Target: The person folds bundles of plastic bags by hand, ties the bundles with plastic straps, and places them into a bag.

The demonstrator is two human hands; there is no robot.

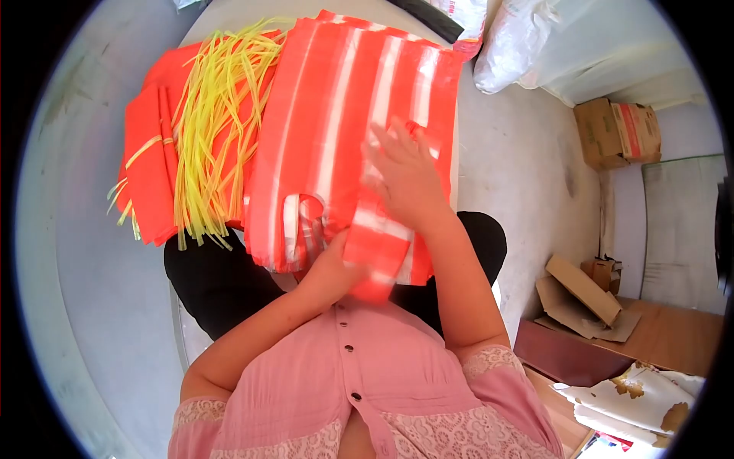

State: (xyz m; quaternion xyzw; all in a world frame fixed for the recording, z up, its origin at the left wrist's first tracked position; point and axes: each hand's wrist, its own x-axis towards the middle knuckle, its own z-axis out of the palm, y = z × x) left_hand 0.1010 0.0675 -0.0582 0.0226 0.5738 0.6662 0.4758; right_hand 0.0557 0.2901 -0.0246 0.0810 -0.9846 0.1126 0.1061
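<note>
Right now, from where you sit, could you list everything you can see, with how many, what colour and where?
striped stack: one, sheet count unclear, red-orange and white, on the table
yellow strips: too many to count, yellow, left of the stack
plain folded sheets: count unclear, red-orange, far left
table: one, pale, beneath these
dark bar: one, black, top
white plastic bag: one, white, top right
cardboard box: one, brown, right
open cardboard: one, brown, lower right
patterned cloth: one, white and brown, bottom right
shirt: one, pink, bottom
trousers: one pair, black, beneath the stack's near edge
left hand: one, bare, at the near edge
right hand: one, bare, over the stack
</note>
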